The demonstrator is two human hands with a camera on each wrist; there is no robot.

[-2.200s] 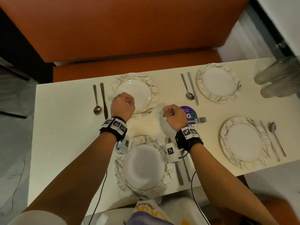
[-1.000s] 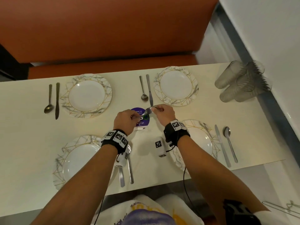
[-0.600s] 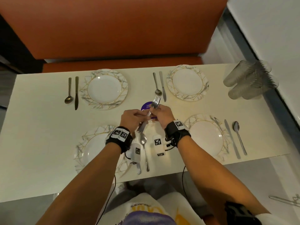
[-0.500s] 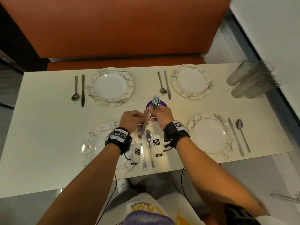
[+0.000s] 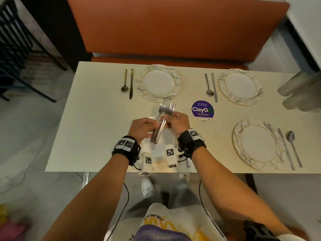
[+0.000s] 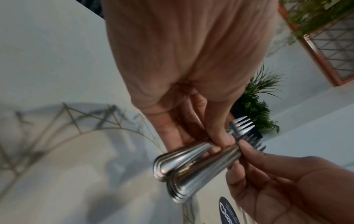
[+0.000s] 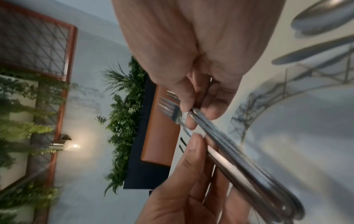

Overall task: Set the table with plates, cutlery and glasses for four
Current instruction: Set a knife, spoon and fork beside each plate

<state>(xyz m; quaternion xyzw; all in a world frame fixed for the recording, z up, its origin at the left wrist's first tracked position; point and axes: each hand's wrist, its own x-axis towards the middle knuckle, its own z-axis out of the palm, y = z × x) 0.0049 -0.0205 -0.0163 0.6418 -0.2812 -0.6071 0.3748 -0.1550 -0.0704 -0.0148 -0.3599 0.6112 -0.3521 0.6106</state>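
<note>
Both hands hold a small bundle of steel forks (image 5: 163, 121) above the near-left plate (image 5: 150, 117), tines pointing away from me. My left hand (image 5: 152, 126) grips the handles, its thumb (image 6: 218, 136) pressing on them. My right hand (image 5: 171, 119) pinches the bundle near the necks (image 7: 184, 116). The handle ends (image 6: 178, 168) fan out slightly. Three more gold-veined plates lie at far left (image 5: 158, 96), far right (image 5: 240, 101) and near right (image 5: 258, 165), each with a spoon and knife beside it. My hands and wrists hide most of the near-left plate.
Clear glasses (image 5: 302, 92) lie stacked at the table's right edge. A purple round sticker (image 5: 202, 109) marks the table's middle. An orange bench (image 5: 173, 28) runs behind the far edge. Another fork (image 5: 270, 128) seems to lie on the near-right plate's rim.
The forks have come up off the purple sticker. Both hands have carried them left, over the near-left plate. The head view has swung left as well.
</note>
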